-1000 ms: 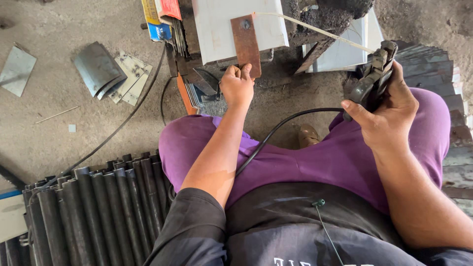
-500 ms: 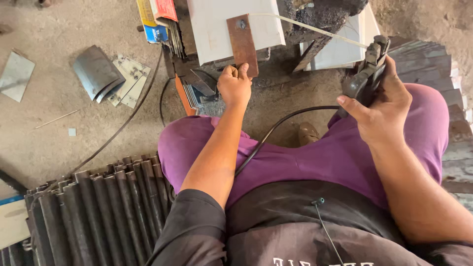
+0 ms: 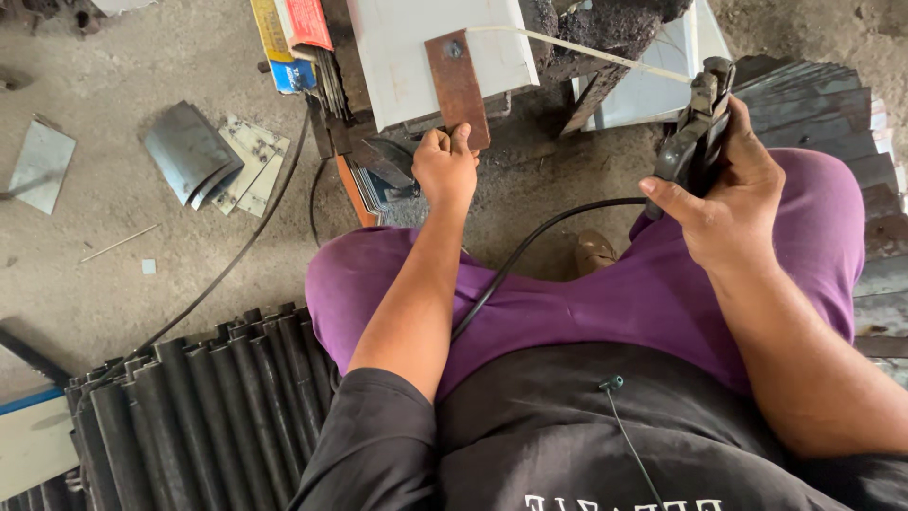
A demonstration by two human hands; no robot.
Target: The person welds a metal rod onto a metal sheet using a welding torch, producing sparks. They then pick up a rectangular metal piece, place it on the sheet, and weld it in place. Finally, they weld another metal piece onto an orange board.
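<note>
My left hand [image 3: 445, 166] pinches the lower end of a rusty brown metal strip [image 3: 457, 83] that lies flat against a white panel [image 3: 426, 47]. My right hand [image 3: 724, 203] is closed around a black electrode holder [image 3: 695, 132]; a thin pale rod [image 3: 586, 49] runs from its jaws up and left to the panel's upper edge. A black cable [image 3: 530, 251] leads from the holder down across my purple trousers. I am seated, knees apart.
Curved grey sheet-metal pieces [image 3: 189, 151] and flat offcuts lie on the concrete floor at left. A row of black pipes [image 3: 189, 407] fills the lower left. A second black cable [image 3: 236, 255] snakes over the floor. Coloured boxes [image 3: 288, 38] sit at top.
The view has shifted slightly. Both hands hold their grips; the right hand with the holder has stayed near the right knee and the rod tip remains at the panel.
</note>
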